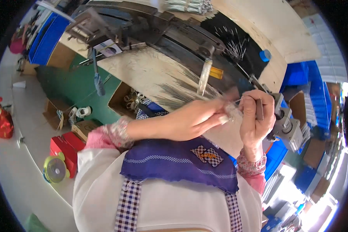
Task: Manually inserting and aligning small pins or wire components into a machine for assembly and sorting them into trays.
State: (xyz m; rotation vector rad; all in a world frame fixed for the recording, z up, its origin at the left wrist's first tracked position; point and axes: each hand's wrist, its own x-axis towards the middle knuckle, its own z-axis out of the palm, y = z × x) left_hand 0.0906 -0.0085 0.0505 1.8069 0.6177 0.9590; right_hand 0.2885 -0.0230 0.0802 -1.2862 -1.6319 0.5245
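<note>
My left hand (195,120) reaches across the bench with its lower fingers curled in. Its fingertips are smeared by motion beside my right hand, and what they grip is too blurred to name. My right hand (257,116) is closed, with a small flat grey-brown strip (260,109) held against the fingers. A thin pale wire-like piece (238,100) shows between the two hands. Just beyond them, many thin metal rods (178,91) lie loose on the worn bench top (137,67). A clear-handled lever (205,75) rises from the dark machine (174,38) behind the rods.
More thin rods (236,50) lie on a black surface near a blue cap (265,55). Beside my right hand sits a metal machine block (290,133). Blue bins (307,79) stand at the right. An open cardboard box (121,98) is below the bench's left edge.
</note>
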